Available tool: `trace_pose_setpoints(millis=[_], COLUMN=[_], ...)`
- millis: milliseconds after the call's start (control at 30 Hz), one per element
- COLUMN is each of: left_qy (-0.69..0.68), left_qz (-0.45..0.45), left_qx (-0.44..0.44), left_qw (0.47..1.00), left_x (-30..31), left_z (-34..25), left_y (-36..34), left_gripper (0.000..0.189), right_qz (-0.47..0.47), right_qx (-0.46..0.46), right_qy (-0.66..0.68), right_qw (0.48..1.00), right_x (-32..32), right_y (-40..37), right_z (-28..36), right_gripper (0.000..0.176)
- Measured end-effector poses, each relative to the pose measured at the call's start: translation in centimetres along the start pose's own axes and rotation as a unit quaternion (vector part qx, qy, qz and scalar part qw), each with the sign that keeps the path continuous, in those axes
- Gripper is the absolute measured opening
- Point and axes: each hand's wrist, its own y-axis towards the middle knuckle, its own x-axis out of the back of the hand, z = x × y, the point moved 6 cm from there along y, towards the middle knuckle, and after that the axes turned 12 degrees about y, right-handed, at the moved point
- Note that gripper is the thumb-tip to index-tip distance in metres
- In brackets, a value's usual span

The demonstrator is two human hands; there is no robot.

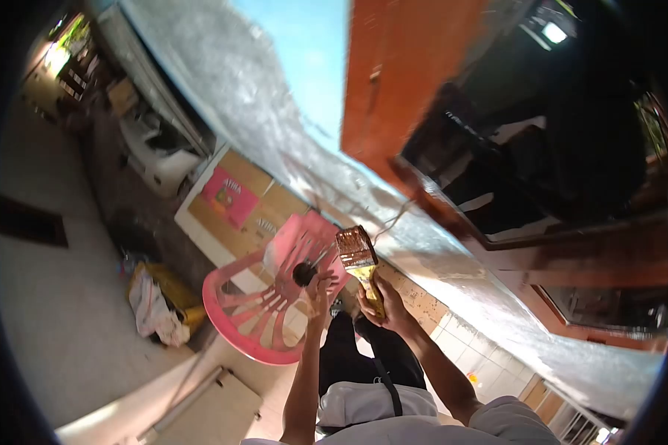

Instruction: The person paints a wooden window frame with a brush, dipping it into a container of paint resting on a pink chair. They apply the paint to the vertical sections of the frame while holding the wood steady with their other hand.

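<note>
A wide paintbrush [361, 259] with a yellow handle and brown-coated bristles points upward in my right hand [385, 302], whose fingers wrap round the handle. To its left, my left hand [318, 294] is raised beside a small container [303, 273] with dark contents and a thin stick leaning out of it. The container appears over the seat of a pink plastic chair [263, 326]. What my left fingers hold, if anything, is too small to make out.
An orange-brown window frame [378, 81] with dark glass is set in the blue and grey wall [237, 67] ahead. Flattened cardboard [256, 200] lies behind the chair. A yellow bag [189, 297] with white cloth stands at the left.
</note>
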Motion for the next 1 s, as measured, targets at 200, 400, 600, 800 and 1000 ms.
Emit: trace_pose_setpoints(millis=[200,400,600,800,1000], left_qy=[-0.148,-0.138,-0.119,-0.164,-0.115], left_qz=[0.09,0.099,0.113,0.147,0.151], left_qx=[0.16,0.107,0.02,-0.089,-0.095], left_qw=[0.972,0.98,0.986,0.971,0.977], left_x=[-2.2,-6.0,-10.5,-13.2,-14.3], left_z=[-5.7,-10.6,-18.8,-25.9,-30.8], left_y=[-0.5,-0.7,-2.1,-3.7,-2.0], left_gripper=[0.028,0.029,0.032,0.032,0.031], right_qz=[0.013,-0.003,0.024,0.0,0.032], right_qx=[0.098,0.131,0.139,0.23,0.291], right_qy=[0.047,0.035,0.004,-0.068,-0.108], right_qw=[0.994,0.991,0.99,0.971,0.95], right_x=[-1.3,0.3,1.9,0.6,-1.1], right_y=[-9.0,-17.2,-25.1,-32.4,-36.9], right_z=[4.0,5.4,7.5,11.6,15.4], right_gripper=[0.055,0.051,0.051,0.054,0.048])
